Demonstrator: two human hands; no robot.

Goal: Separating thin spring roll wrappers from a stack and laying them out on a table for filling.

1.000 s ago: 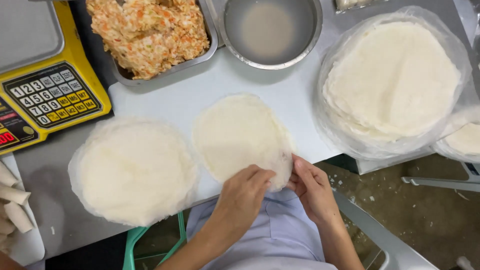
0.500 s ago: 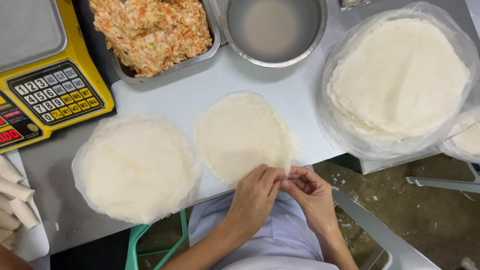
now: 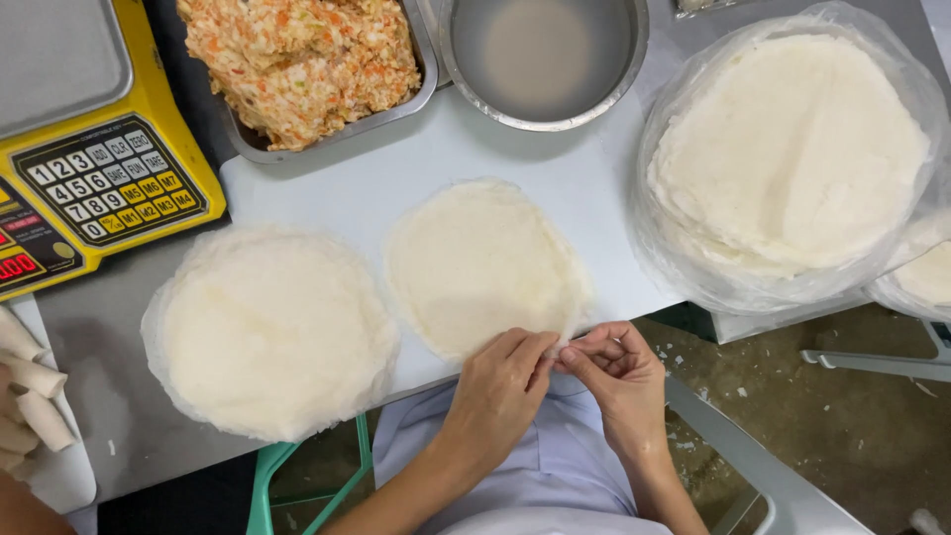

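Note:
A thin round white wrapper [image 3: 480, 263] lies flat on the white board [image 3: 396, 178] in front of me. My left hand [image 3: 500, 381] and my right hand [image 3: 614, 372] meet at its near right edge, fingertips pinching the rim between them. To the left lies a stack of the same round wrappers [image 3: 272, 332]. A bigger stack of wrappers sits in a clear plastic bag [image 3: 792, 149] at the right.
A metal tray of orange-and-white shredded filling [image 3: 307, 59] and a metal bowl of cloudy liquid [image 3: 545, 54] stand at the back. A yellow scale with a keypad [image 3: 89, 149] is at the left. Rolled white rolls [image 3: 25, 391] lie at the far left.
Both hands have slid slightly right along the wrapper's near edge and drawn together, fingertips now pinching the rim. The wrapper lies where it was.

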